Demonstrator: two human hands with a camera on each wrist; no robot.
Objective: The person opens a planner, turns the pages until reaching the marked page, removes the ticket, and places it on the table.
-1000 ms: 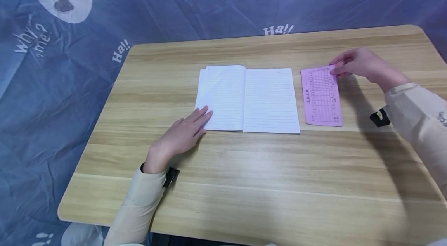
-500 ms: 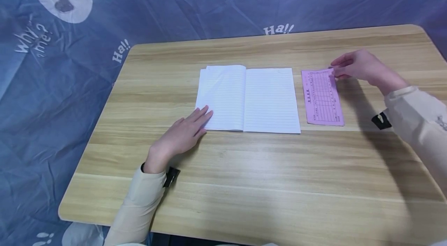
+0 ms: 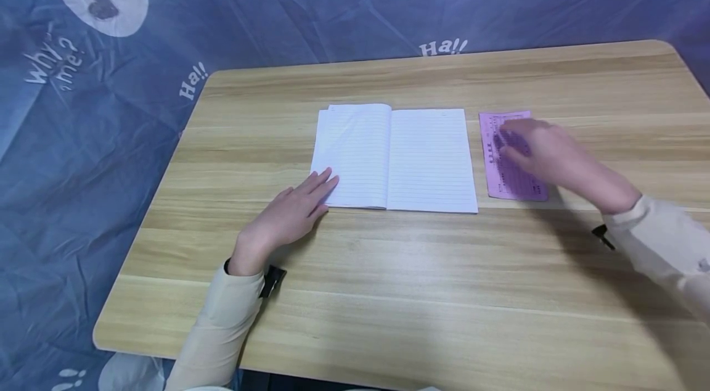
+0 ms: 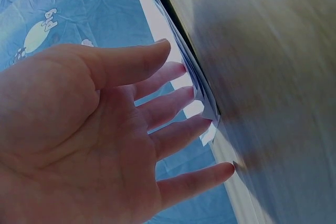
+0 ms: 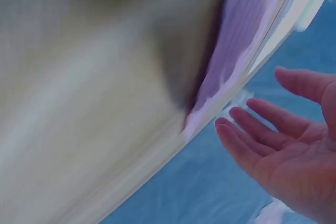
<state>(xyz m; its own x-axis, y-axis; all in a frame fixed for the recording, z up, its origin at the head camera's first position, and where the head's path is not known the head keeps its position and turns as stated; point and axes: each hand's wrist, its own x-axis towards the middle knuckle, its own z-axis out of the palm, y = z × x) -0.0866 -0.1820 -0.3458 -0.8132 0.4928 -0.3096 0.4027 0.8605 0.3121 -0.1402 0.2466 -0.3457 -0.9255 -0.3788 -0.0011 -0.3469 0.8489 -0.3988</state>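
Note:
An open notebook (image 3: 427, 160) with blank lined pages lies in the middle of the table. My left hand (image 3: 285, 212) rests with spread, straight fingers on the lower left corner of its left page; in the left wrist view the fingertips (image 4: 202, 124) meet the page edge. To the right of the notebook is a pink slip (image 3: 513, 184) printed with a dark grid. Over its upper part hovers my right hand (image 3: 546, 153), a little blurred, its fingers loosely bent and holding nothing. The right wrist view shows the right hand (image 5: 283, 140) apart from the slip (image 5: 233, 40).
The light wooden table (image 3: 388, 292) has rounded corners. Behind it and on the left hangs a blue cloth (image 3: 266, 8) printed with white shapes and words. Beige sleeves with black straps cover both forearms.
My right hand has let go of the pink slip's top right corner and moved left and toward me, over the slip. The slip has shifted slightly; my left hand and the notebook stay put.

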